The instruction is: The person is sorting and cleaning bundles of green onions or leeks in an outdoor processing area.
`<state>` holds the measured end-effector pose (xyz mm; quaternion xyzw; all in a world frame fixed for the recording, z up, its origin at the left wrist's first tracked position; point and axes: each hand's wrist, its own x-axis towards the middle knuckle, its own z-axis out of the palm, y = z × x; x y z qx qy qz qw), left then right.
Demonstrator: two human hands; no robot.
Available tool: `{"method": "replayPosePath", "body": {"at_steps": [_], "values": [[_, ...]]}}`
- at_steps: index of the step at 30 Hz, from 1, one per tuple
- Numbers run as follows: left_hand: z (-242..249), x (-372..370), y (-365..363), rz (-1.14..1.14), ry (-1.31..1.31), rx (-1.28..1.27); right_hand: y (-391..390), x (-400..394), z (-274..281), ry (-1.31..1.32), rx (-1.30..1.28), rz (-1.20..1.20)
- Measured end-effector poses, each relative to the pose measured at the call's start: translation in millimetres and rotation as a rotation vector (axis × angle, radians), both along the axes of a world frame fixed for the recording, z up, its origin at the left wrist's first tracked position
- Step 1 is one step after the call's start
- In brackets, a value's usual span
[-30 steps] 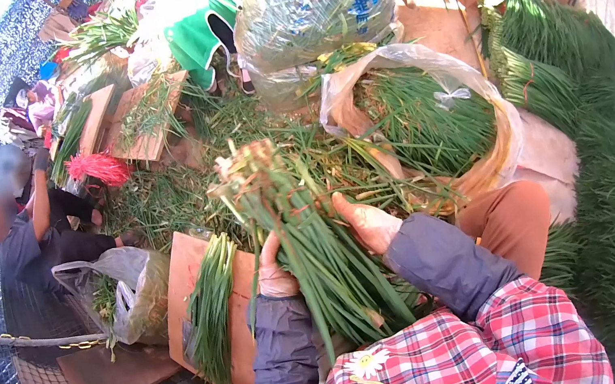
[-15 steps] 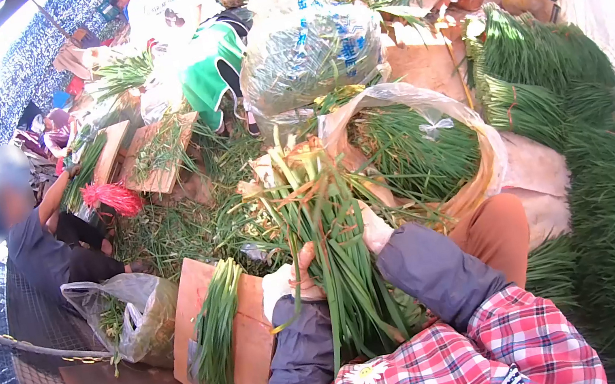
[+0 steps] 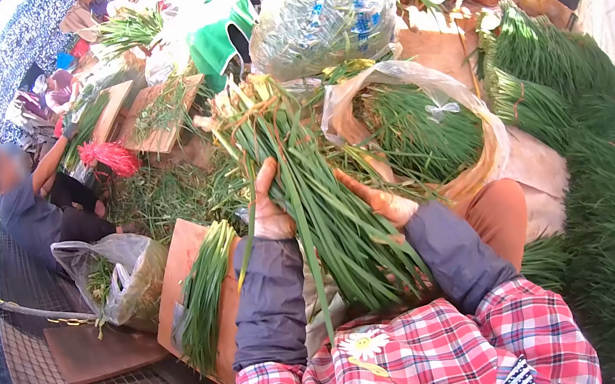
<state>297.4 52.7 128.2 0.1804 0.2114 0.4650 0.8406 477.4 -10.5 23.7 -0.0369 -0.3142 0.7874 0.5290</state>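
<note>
A thick bunch of garlic chives [image 3: 326, 205] leans across my lap, its pale, ragged root ends up and its flat green leaves trailing down towards my plaid clothing. My left hand [image 3: 271, 208] grips its left side, thumb raised and the fingers mostly hidden behind the leaves. On the other side my right hand [image 3: 379, 200] supports the bunch, a long digit lying along the leaves and the rest hidden. Left of my forearm, a neat bundle of chives [image 3: 210, 300] rests on a tilted wooden board [image 3: 174, 331].
An open clear plastic bag [image 3: 499, 150] of greens stands ahead right. Farther back is a stuffed plastic bag [image 3: 322, 17]. Bundled chives [image 3: 591, 167] are stacked at right. A co-worker [image 3: 39, 206] sits left, near another plastic bag [image 3: 120, 274] and red ties [image 3: 110, 158]. Loose trimmings cover the ground.
The bunch has tilted, its root ends moving up and left and its leaf tips swinging right. My hands have moved farther apart, and the left one has risen along the bunch.
</note>
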Motion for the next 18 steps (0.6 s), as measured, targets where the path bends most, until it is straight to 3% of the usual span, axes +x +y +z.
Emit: {"method": "replayPosePath", "body": {"at_steps": [1, 4, 5, 6, 8, 11, 13, 15, 17, 18], "values": [[-1, 3, 2, 0.063, 0.041, -0.029, 2, -1, 9, 0.104, -0.186, 0.115], [-21, 12, 16, 0.056, 0.208, 0.103, -4, -19, 53, -0.243, -0.233, 0.161], [-27, 11, 23, 0.019, 0.161, 0.099, -4, -30, 58, -0.330, -0.284, 0.075], [-27, 13, 25, 0.057, 0.279, 0.128, -12, -36, 76, -0.360, -0.349, -0.037], [-28, 19, 26, 0.132, 0.520, 0.184, -15, -44, 76, -0.227, -0.476, -0.023], [-25, 16, 22, 0.227, 0.615, 0.380, -13, -39, 66, -0.219, -0.493, -0.064], [33, -3, -9, 0.006, 0.731, 0.377, -14, -34, 69, -0.174, -0.535, -0.066], [37, -28, -40, 0.115, 0.646, 0.297, -12, -29, 77, -0.197, -0.576, -0.114], [12, -48, -67, 0.138, 0.735, 0.297, -8, -30, 76, -0.148, -0.596, -0.181], [31, -31, -86, 0.161, 0.590, 0.159, -5, -33, 73, -0.125, -0.607, -0.209]]}}
